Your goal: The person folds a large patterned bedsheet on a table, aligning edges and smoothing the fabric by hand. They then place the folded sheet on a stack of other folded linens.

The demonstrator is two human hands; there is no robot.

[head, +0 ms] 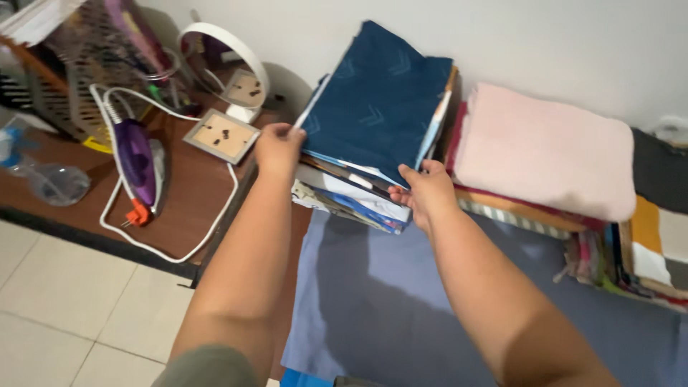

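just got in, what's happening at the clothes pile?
A person has both hands on a stack of folded clothes topped by a dark blue cloth. The left hand grips its left edge, the right hand its lower right corner. The stack sits on a blue-grey sheet, next to a pile topped by a pink towel. A purple iron lies unplugged on the brown table to the left.

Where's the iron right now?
Head view, left side: the purple iron lies on the brown table, ringed by its white cord, left of the left hand and below the round mirror.
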